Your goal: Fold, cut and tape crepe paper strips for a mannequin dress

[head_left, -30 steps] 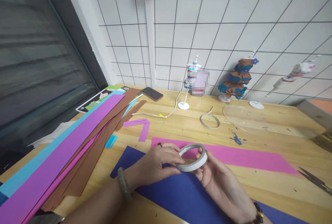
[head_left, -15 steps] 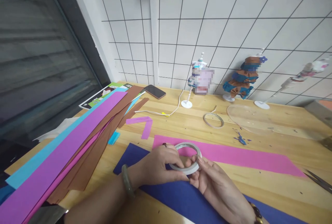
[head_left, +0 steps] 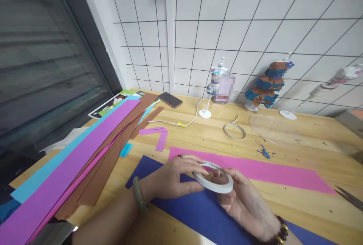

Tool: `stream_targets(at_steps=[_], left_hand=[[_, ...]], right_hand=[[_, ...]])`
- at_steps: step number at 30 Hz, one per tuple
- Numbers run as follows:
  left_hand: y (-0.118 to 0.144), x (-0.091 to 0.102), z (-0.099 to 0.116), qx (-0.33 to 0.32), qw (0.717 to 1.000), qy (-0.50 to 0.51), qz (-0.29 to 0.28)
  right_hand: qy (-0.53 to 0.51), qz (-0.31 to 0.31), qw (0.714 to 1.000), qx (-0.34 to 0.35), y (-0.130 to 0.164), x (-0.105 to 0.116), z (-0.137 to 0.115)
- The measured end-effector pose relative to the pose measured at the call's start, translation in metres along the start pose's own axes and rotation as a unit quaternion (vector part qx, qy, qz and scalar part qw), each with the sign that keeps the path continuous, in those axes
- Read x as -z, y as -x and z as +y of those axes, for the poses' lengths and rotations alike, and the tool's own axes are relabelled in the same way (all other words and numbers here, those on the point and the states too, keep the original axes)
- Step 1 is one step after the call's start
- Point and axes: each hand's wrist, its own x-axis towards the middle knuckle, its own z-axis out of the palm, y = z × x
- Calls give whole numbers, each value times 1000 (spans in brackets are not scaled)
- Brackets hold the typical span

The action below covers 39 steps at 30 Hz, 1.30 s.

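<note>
A roll of white double-sided tape [head_left: 218,187] is held tilted above the blue paper strip [head_left: 187,207]. My right hand [head_left: 246,203] grips its right side, with fingertips showing through the ring and the thumb on the rim. My left hand [head_left: 181,177] is at the roll's left edge; its fingers reach over the rim, the thumb stands apart below, and a gap shows between them. Whether the left fingertips press on the tape is hard to see. Behind the roll, a pink paper strip [head_left: 272,169] lies flat across the table.
Stacked purple [head_left: 70,165] and brown paper strips [head_left: 99,177] cover the left side. A phone [head_left: 170,100], a thin tape ring [head_left: 234,131] and a small dressed stand [head_left: 262,90] are farther back. Scissors [head_left: 350,197] lie at the right edge.
The tape roll has moved right and tipped, showing more of its outer side. My right hand has shifted right with it. My left fingers have come out of the ring and straightened.
</note>
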Motion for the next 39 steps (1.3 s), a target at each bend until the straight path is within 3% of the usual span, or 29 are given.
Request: stream_targets(at_steps=[7,21,32,39], left_hand=[[-1,1,2,-36,998,42,-43],[-3,4,8,-13,989,96,-107],[-2,1,5,-14,990,116,-74],[-1,-1,2,-4,990,124,-70]], right_hand=[[-80,-36,994,-71,-2,6,0],[-74,-4,993,-88,-2,7,5],[-31,49,997,-59,-3,-2,11],[-20,25,997,-65,-3,1,11]])
